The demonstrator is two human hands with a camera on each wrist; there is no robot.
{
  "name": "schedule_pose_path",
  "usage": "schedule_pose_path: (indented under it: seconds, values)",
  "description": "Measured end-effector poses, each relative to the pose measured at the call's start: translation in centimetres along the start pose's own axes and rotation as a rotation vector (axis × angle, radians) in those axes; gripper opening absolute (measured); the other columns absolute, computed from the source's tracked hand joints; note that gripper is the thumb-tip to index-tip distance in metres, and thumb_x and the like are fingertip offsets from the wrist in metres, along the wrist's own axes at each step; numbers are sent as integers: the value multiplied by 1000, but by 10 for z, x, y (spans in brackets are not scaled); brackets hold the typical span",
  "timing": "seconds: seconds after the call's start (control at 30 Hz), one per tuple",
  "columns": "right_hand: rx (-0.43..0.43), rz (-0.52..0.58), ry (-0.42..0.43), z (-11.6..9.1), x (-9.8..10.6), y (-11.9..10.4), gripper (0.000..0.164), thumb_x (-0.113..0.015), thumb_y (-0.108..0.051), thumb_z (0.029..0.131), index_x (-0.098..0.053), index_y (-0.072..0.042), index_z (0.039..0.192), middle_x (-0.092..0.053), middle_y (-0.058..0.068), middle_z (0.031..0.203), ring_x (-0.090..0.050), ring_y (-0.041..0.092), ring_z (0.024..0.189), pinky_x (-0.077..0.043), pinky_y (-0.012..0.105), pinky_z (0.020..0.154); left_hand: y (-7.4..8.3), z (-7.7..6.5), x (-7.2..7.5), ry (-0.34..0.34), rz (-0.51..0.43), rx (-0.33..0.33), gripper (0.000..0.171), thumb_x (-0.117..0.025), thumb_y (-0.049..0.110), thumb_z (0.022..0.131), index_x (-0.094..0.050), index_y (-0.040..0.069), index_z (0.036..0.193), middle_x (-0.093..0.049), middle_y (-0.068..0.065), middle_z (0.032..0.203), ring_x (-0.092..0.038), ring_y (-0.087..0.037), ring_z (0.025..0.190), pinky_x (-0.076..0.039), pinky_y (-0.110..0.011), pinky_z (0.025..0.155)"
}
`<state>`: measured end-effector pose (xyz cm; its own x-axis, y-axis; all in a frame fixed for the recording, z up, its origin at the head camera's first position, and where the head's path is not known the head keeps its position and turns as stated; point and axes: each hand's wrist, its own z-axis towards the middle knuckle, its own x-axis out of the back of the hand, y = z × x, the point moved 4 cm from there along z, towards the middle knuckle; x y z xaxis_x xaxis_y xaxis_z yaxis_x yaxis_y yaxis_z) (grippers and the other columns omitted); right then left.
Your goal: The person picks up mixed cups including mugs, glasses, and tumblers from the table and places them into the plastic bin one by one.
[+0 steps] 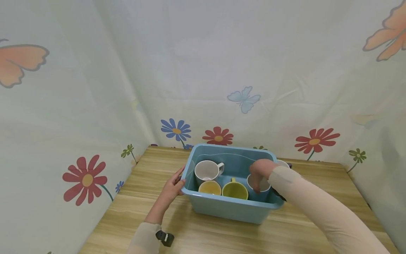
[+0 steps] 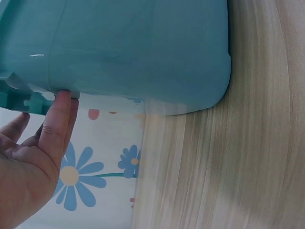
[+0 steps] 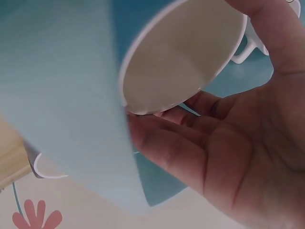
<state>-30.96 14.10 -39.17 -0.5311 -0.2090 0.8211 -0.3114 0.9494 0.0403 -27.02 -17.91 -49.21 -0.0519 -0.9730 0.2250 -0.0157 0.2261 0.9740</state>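
Observation:
A light blue plastic bin point(image 1: 225, 208) stands on the wooden table. At its left end my left hand point(image 1: 172, 187) holds the rim, and the left wrist view shows the fingers point(image 2: 55, 126) up against the bin's outer side under the lip. My right hand point(image 1: 262, 169) reaches into the bin's right end and grips a mug with a pale inside point(image 3: 181, 57), thumb over the rim and fingers around the outside. Left of that mug sit a green mug point(image 1: 235, 190), a cup with a yellow inside point(image 1: 210, 187) and a white mug point(image 1: 207, 171).
Behind the bin's right end, partly hidden by my right arm, another mug point(image 1: 283, 163) with a pale rim stands on the table point(image 1: 304, 225). A flower-printed curtain point(image 1: 203, 70) hangs close around the table's back and sides.

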Motion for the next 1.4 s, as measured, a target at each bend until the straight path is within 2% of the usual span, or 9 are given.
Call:
schedule_pose_path:
  seconds: [0.13,0.2,0.3,0.53,0.73,0.8,1.03,1.23,1.4]
  values:
    - [-20,-14,-51,27,-10,11,52,-88,-33,68,-68,-11,110,-68,6,109,-58,26,100,-53,47,101,1,0,0,0,2,-8,60,-50,11,99,-39,11,158,-56,-34,141,-67,-30,106,-62,-34,73]
    - [-21,-18,-68,47,-19,20,60,-89,-38,66,-65,-10,113,-66,8,110,-57,28,102,-53,48,99,1,0,0,1,-1,-5,60,-50,10,99,-39,11,158,-56,-34,141,-67,-30,106,-62,-34,74]
    - [-22,-18,-73,62,-26,28,66,-89,-43,63,-63,-11,114,-65,9,109,-58,29,100,-54,48,95,1,0,0,2,-10,-2,60,-50,10,99,-39,11,158,-56,-35,142,-67,-31,107,-62,-34,74]
    - [-14,56,-11,21,-22,14,57,-87,-34,67,-60,-11,110,-65,10,104,-59,28,96,-55,47,91,-1,0,-1,-2,-17,-5,60,-50,10,99,-39,11,158,-55,-35,142,-67,-33,108,-62,-35,76]
    - [30,108,4,17,-32,13,86,-85,-27,75,-46,0,146,-58,20,143,-57,34,121,-47,55,110,-2,1,-1,-1,-24,-4,60,-50,8,99,-40,11,158,-55,-35,142,-67,-33,107,-61,-33,74]
    - [59,122,13,19,-34,13,91,-85,-25,75,-42,3,150,-55,23,147,-57,35,124,-44,57,113,-1,1,-1,0,-21,-5,60,-50,9,99,-39,11,158,-55,-35,142,-67,-33,107,-61,-34,74]
    - [121,149,66,17,-36,13,68,-86,-21,76,-55,0,134,-67,17,121,-62,29,103,-54,52,100,0,0,0,6,-6,-5,60,-51,11,99,-39,11,158,-56,-34,142,-67,-31,104,-61,-32,71]
    - [153,179,95,14,-38,13,63,-85,-18,77,-58,0,132,-68,16,119,-62,28,102,-55,51,99,1,1,1,15,3,-7,60,-50,12,99,-39,11,158,-56,-34,143,-67,-30,104,-60,-32,71]
    - [163,229,97,8,-39,14,69,-86,-15,77,-56,2,137,-66,18,126,-61,31,108,-52,55,102,-1,0,0,12,0,6,60,-51,11,99,-39,11,158,-55,-34,143,-67,-30,104,-61,-34,72]
